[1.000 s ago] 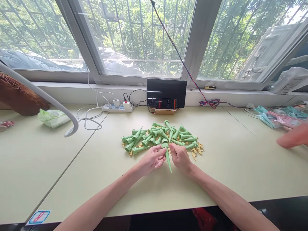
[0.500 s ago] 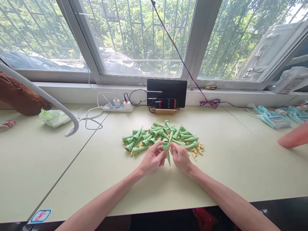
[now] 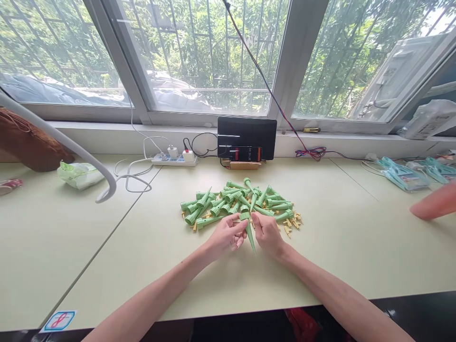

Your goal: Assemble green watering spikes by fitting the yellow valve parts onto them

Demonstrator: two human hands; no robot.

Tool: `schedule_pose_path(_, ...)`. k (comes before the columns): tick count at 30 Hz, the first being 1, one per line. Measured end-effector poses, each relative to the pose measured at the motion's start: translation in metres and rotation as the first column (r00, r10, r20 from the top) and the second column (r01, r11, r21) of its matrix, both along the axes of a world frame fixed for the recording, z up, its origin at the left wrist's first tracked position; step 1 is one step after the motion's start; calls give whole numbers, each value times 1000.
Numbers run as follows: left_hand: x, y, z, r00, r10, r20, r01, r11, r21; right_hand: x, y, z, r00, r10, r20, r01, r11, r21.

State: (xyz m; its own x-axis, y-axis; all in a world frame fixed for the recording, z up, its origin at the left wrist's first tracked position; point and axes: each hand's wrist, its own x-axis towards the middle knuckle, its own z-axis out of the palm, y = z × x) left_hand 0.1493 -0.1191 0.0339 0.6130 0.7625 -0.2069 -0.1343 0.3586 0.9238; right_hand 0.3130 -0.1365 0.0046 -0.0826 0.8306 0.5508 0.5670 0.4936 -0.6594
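Observation:
My left hand [image 3: 227,233] pinches a green plastic watering spike [image 3: 251,237] by its wide collar, the pointed end slanting down toward me. Close beside the collar, my right hand [image 3: 268,232] is closed with thumb and fingers pressed together; whatever may be between them is too small to make out. Just beyond both hands lies a pile of similar green spikes [image 3: 204,219], heaped in different directions. Small yellow valve pieces [image 3: 287,231] are scattered among them and along the pile's right side.
Behind the pile, a phone [image 3: 245,153] leans against a dark screen [image 3: 247,128]. A white power strip [image 3: 175,160] with cables sits left of it. A curved white tube [image 3: 109,183] reaches over the table's left. Teal packages [image 3: 404,175] and a blurred reddish object [image 3: 432,202] are at right.
The spike in my left hand has tipped, so its open collar no longer faces up and its point reaches lower and nearer me. My right hand stays almost in place.

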Motion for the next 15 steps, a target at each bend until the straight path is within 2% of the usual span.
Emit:
schedule_pose_path(4,-1,3,-1,1000,-3,5,3,1000,11,0,1,0,1000,-9,-9,9,1000,-11)
schedule_pose_path(10,-4,8,-2,1000,30,-8,-29,995,95,3,1,2,997,27,-70,-31,998,-48)
schedule_pose_path(15,-4,9,0,999,35,12,-36,998,58,4,0,4,994,75,-76,-79,995,-53)
